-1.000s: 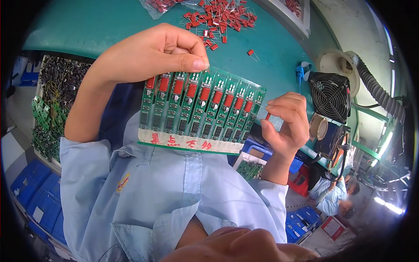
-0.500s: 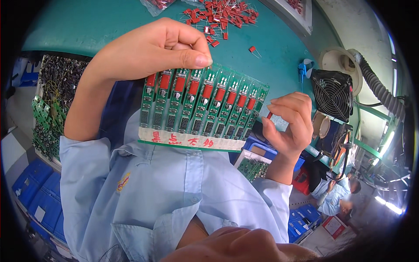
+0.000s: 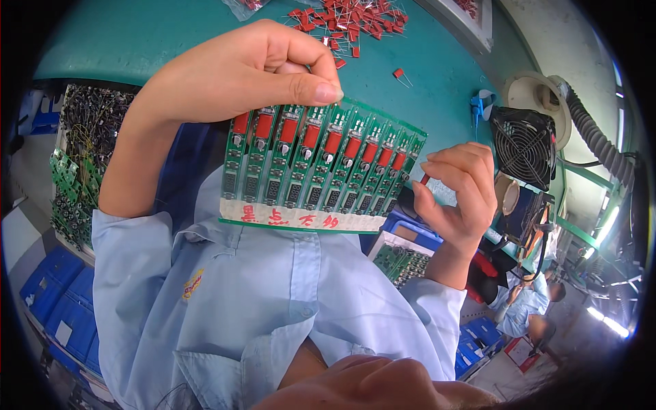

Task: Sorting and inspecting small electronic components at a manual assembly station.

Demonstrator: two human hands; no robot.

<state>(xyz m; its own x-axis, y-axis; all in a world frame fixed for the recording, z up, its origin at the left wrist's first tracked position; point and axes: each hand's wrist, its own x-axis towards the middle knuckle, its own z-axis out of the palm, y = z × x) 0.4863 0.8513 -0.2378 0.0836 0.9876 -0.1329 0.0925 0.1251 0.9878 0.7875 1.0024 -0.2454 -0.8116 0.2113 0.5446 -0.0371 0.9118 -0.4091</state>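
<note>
Left hand [image 3: 239,75] pinching the top edge of the green circuit board panel [image 3: 321,167], thumb pressed on its upper rim, holding it upright over the teal table [image 3: 123,34] much as half a second ago. Right hand [image 3: 458,195], just beside the panel's right edge, closed on a small red part [image 3: 425,179] and now drawn slightly nearer the panel. Farther right, black fan [image 3: 523,143] unmoved.
</note>
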